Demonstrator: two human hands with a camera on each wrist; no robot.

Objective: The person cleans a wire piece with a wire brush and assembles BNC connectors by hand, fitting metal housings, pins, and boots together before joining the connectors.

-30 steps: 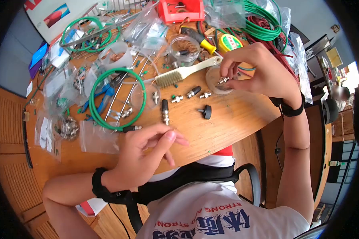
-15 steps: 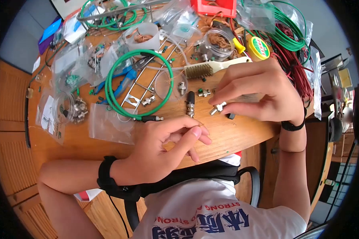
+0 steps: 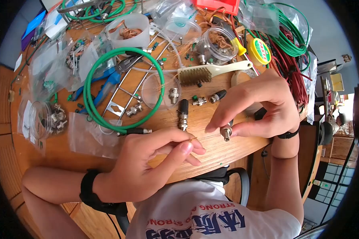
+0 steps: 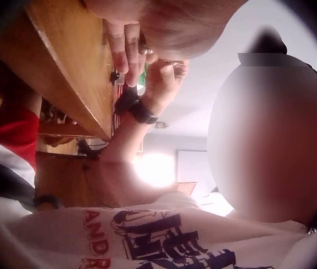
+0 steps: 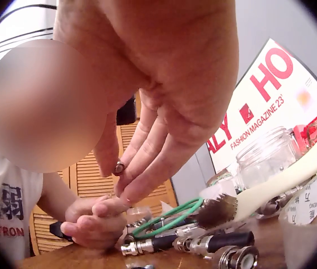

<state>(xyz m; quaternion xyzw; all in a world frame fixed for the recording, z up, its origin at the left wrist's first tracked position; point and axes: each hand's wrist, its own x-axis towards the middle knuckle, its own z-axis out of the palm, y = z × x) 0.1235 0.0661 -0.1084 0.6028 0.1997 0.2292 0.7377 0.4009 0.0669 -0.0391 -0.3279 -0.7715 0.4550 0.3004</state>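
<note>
My left hand is low over the table's front edge, thumb and index finger pinching a very thin gold-coloured pin or wire. To its right, my right hand holds a metal BNC connector between thumb and index finger, one end facing down toward me. In the right wrist view the connector shows at the fingertips, close above the left hand. Beyond the hands lie a black-booted BNC connector and several other loose connectors.
A coiled green cable lies left, over blue-handled pliers and a wire rack. A wire brush, a jar of copper scraps and a yellow-green tin stand behind. Plastic bags and a jar of connectors sit far left.
My right hand has come from the clear lid at the back right toward the front edge, carrying the connector, now near the left hand. The left hand keeps its pinch; the head view has shifted.
</note>
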